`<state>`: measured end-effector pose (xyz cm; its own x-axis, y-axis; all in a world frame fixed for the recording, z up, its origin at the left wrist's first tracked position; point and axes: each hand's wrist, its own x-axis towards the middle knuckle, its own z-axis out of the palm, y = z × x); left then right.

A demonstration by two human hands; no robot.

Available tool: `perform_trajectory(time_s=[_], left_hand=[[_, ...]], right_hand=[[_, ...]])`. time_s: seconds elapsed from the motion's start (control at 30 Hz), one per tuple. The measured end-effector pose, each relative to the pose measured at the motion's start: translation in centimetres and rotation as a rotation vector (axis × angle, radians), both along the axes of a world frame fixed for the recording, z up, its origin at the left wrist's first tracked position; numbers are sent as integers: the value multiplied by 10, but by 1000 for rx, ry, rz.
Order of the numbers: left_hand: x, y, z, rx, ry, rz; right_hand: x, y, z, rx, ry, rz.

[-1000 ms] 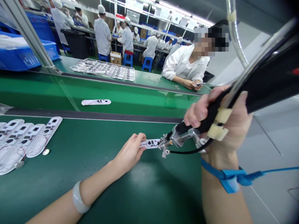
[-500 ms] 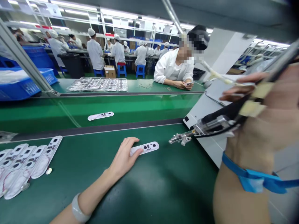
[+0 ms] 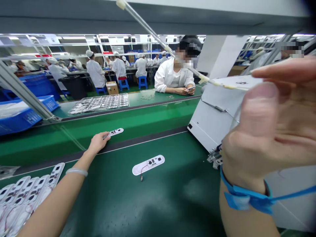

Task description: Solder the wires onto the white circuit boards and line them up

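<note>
The left hand [image 3: 98,142], fingers pressed together, touches a slim white circuit strip [image 3: 115,132] lying far on the green worktop [image 3: 172,210]; any pinch is unclear. The raised right hand [image 3: 261,121] spreads its empty fingers, right of a white oval circuit board [image 3: 148,165].

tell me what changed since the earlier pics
The left hand let go of the white circuit strip and reached forward to a second strip on the far belt. The right hand rose toward the camera. The first strip stayed on the green mat.
</note>
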<state>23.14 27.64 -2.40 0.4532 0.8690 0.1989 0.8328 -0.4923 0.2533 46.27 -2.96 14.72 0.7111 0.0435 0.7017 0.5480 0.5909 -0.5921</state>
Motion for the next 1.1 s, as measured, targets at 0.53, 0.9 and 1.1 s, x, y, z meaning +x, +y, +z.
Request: perform_trajectory(time_s=[0.53, 0.9, 1.1], left_hand=[[-61, -116, 14, 281, 212, 82], [-111, -157, 40, 26, 566, 322], [-117, -146, 26, 118, 483, 255]], right_hand=[[-11, 5, -2, -266, -611, -1], [-21, 27, -20, -425, -821, 191], [-25, 29, -58, -792, -886, 355]])
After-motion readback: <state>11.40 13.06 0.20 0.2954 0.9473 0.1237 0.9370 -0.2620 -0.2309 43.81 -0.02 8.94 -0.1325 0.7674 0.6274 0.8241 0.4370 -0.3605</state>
